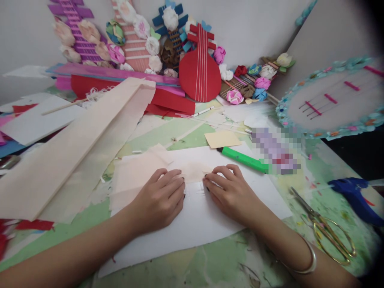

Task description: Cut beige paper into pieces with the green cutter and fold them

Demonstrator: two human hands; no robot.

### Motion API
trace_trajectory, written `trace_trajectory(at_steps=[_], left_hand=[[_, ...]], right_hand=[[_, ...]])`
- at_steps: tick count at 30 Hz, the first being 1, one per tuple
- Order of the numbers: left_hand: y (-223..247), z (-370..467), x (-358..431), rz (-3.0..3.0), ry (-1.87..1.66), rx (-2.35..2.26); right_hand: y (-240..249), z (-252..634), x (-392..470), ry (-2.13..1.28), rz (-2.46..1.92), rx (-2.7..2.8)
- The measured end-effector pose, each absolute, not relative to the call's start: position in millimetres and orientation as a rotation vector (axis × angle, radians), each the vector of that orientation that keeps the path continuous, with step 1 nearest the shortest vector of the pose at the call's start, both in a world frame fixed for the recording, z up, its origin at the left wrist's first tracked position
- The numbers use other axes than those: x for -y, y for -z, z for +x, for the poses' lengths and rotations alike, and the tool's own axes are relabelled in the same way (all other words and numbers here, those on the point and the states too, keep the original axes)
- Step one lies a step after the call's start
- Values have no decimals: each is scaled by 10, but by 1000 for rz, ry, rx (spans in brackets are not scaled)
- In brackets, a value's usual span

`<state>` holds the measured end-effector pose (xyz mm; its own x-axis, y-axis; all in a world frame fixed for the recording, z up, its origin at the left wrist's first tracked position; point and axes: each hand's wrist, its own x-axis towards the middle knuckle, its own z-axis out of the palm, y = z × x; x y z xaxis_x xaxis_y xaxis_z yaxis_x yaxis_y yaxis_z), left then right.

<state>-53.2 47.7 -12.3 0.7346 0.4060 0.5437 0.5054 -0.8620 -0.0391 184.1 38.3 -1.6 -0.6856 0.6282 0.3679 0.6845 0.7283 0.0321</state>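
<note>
A small pale peach paper piece (195, 172) lies on a white sheet (168, 240) in the middle of the view. My left hand (163, 196) is closed at its left edge, fingers bent and together. At the right edge my right hand (229, 190) pinches the same piece, fingertips pressed down. Thin sheets of similar peach paper (129, 176) lie beside and partly behind my left hand. Beyond my right hand are a green marker-like tool (243, 160) and a cream paper square (222, 139).
Gold-handled scissors (327, 228) and a blue tool (357, 200) lie at the right. Long folded peach paper (75, 148) covers the left side. Behind stand a red paper instrument (200, 74), other flower-covered instruments and a round flower-edged piece (333, 98).
</note>
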Motion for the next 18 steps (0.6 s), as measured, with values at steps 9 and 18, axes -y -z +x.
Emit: trace_trajectory(at_steps=[9,18], left_hand=[[91,-539,-487,-2733,828,726],[103,-574,-498,-2704,938,726]], right_hand=[[17,1848,-374,235,-1015,2582],[42,1866,-382,182,-1019,2534]])
